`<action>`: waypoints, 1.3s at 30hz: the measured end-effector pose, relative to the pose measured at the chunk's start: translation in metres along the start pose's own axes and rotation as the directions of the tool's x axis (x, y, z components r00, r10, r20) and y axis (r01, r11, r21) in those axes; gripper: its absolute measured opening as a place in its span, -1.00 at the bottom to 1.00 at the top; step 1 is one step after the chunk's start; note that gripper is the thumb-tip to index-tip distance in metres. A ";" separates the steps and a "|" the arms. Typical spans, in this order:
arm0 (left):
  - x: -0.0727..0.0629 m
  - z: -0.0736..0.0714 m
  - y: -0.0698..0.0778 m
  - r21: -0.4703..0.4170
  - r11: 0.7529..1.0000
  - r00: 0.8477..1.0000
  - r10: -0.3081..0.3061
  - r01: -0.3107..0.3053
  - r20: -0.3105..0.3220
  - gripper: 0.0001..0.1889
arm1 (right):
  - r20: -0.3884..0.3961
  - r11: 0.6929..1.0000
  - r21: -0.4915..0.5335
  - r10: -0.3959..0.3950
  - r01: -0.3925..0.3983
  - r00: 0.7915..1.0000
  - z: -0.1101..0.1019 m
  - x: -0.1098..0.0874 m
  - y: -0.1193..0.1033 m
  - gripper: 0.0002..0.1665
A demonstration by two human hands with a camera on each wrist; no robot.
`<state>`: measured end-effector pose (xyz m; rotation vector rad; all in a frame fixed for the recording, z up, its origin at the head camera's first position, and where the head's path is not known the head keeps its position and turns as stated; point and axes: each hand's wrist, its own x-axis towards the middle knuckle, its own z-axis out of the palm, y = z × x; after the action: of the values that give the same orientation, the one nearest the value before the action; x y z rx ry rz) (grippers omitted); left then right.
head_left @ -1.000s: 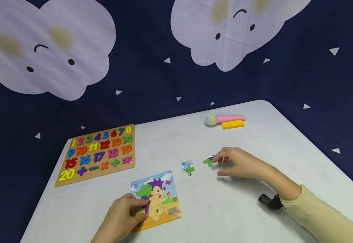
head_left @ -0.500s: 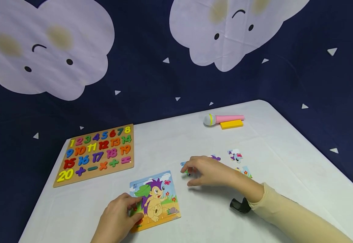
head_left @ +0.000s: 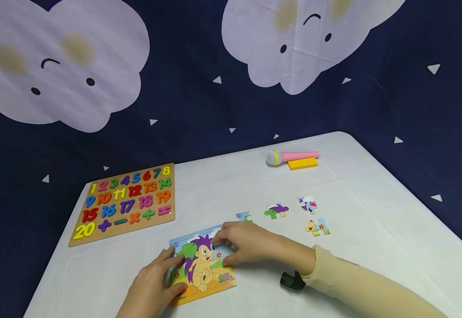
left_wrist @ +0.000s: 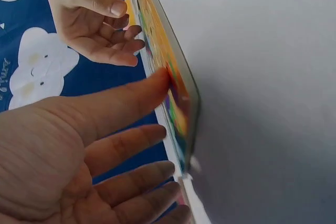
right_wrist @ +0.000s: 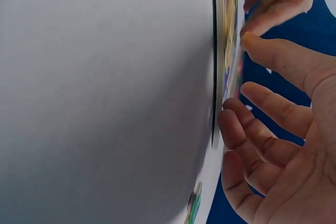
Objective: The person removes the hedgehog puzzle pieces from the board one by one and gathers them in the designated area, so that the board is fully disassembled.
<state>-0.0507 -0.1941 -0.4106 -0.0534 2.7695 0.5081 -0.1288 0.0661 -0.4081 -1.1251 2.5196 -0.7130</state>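
A square hedgehog jigsaw puzzle lies on the white table, its picture filled with pieces. My left hand rests at its left side, the thumb touching the face near the lower left corner and the index finger near the left edge. In the left wrist view the fingers of the left hand are nearly straight. Over the puzzle's right side is my right hand, fingertips close to the board. The right wrist view shows the right hand with loosely bent fingers and nothing between thumb and fingers.
Loose jigsaw pieces lie beyond the right hand: a purple-and-green piece, a butterfly piece, a flower piece, and a blue piece partly hidden. A number board lies left; a toy microphone and yellow block stand at the back.
My right hand has moved left from the loose pieces to the puzzle's right side, uncovering pieces behind it. The left hand stays at the puzzle's left, its fingers slightly more spread.
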 end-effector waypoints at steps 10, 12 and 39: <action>0.008 0.000 -0.016 -0.113 0.994 0.994 0.009 0.004 0.110 -0.33 | 0.031 0.998 -0.070 -0.003 0.005 1.000 0.010 0.012 -0.016 -0.41; 0.007 0.000 -0.018 -0.121 0.993 0.993 0.020 -0.006 0.116 -0.36 | 0.040 0.997 -0.077 0.002 0.001 0.999 0.011 0.013 -0.018 -0.40; 0.008 0.001 -0.023 -0.150 0.989 0.995 0.024 -0.010 0.094 -0.45 | 0.063 0.995 -0.094 0.048 -0.042 0.997 0.017 0.026 -0.020 -0.24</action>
<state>-0.0559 -0.2150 -0.4218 -0.0389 2.6369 0.7030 -0.1257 0.0294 -0.4132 -1.0987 2.5378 -0.5443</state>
